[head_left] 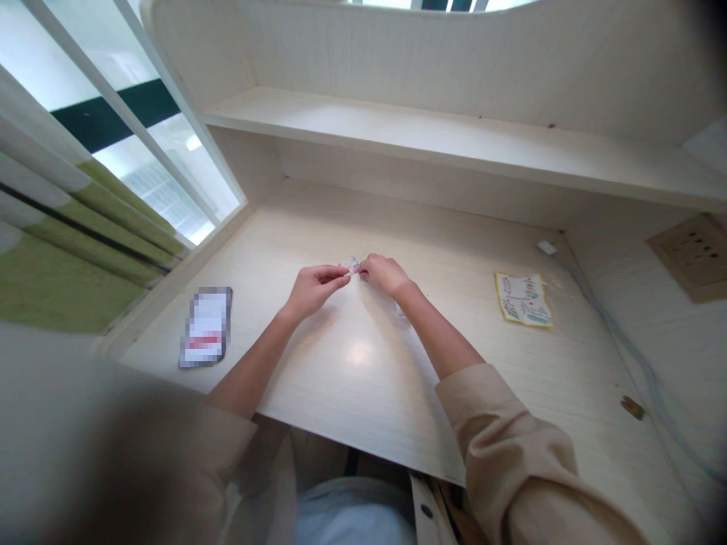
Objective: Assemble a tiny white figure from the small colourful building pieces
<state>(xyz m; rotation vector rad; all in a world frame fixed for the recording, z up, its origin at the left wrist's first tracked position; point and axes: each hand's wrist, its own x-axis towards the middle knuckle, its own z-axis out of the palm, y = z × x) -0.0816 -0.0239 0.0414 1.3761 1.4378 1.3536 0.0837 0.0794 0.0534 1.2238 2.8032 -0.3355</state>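
Head view shows two bare hands meeting near the middle of the frame, the left hand (312, 289) and the right hand (388, 274), with one small, light piece with pink and blue marks (351, 265) between them. The left fingers pinch its near left edge, thumb opposite; the right fingers are bent together at its right side, though their exact hold is hidden. One small clear scrap (401, 312) shows beside the right wrist, too faint to identify. One phone (207, 327), its screen blurred into blocks, lies at the left of the frame; one yellow-edged printed card (523, 300) lies at the right. One pale cable (630, 344) runs down the right side from one white connector (547, 247), and one small brown piece (632, 408) lies near it at the lower right. Everything rests on one pale wood-grain tabletop (363, 409), glossy, with a bright reflection below the hands. One long shelf (432, 136) crosses the upper part of the frame, and one socket panel (697, 253) sits on the right wall. At the upper left is a barred window (170, 174), with a green and pale curtain (62, 250) below it.
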